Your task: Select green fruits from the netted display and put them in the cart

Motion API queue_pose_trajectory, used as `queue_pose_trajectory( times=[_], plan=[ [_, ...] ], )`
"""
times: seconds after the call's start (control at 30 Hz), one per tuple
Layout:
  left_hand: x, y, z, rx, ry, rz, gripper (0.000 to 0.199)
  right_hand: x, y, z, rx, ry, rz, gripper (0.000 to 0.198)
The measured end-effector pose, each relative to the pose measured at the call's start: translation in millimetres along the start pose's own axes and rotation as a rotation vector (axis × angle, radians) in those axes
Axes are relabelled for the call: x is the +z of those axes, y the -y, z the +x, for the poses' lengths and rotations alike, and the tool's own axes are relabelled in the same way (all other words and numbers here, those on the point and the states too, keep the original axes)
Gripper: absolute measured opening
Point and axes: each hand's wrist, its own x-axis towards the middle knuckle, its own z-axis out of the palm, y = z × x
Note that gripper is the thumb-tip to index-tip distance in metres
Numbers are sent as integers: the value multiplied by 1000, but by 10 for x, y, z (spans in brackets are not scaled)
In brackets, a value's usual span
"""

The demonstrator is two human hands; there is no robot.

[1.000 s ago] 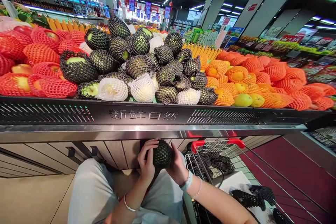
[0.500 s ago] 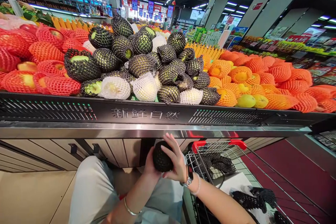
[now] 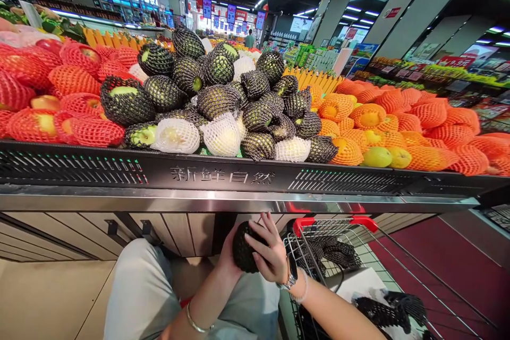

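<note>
Between my two hands, over my lap and below the display's metal edge, is a round fruit in a black foam net (image 3: pixel 243 249). My left hand (image 3: pixel 228 251) cups it from the left and below, its fingers mostly hidden. From the right, my right hand (image 3: pixel 274 255) lies over the fruit, with the fingers bent across its top and side. The net covers the fruit, so its kind does not show. On the display above sits a heap of green fruits in black foam nets (image 3: pixel 217 101), a few of them in white nets (image 3: pixel 221 135).
Red-netted apples (image 3: pixel 79 82) fill the display's left, and orange-netted fruits (image 3: pixel 374 117) its right. A black slotted guard (image 3: pixel 223 174) runs along the front. To my right stands a wire shopping cart (image 3: pixel 334 223) holding loose black nets (image 3: pixel 330 252). Cabinet doors (image 3: pixel 175 231) face my knees.
The fingers of my right hand have bent down further onto the netted fruit, and that hand has shifted slightly right and lower. My left hand still supports the fruit.
</note>
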Motion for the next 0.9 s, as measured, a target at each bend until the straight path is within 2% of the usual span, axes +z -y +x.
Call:
queue_pose_trajectory(
  times=[0.13, 0.2, 0.27, 0.37, 0.5, 0.63, 0.77, 0.9],
  plan=[
    [183, -16, -69, -17, -17, 108, 9, 78, 12, -90, -62, -146, 60, 59],
    [260, -32, -111, -16, -19, 164, 10, 96, 22, -111, -103, -171, 97, 56],
    [300, -49, -143, -13, -30, 199, 9, 77, 33, -100, -132, -100, 67, 45],
    [293, -60, -154, 19, -61, 239, 6, 15, 49, -34, -151, 19, 51, 44],
    [257, -38, -129, 113, -53, 246, 2, -26, 63, 44, -166, -1, 106, 43],
    [270, -11, -131, 6, -64, 133, 9, -18, 59, 54, -171, -2, 144, 45],
    [254, -4, -132, -10, -84, 28, 9, -4, 64, 14, -116, 16, 163, 45],
    [143, -3, -94, -10, -66, -30, 6, 27, 58, -13, -44, 52, 169, 46]
  ],
)
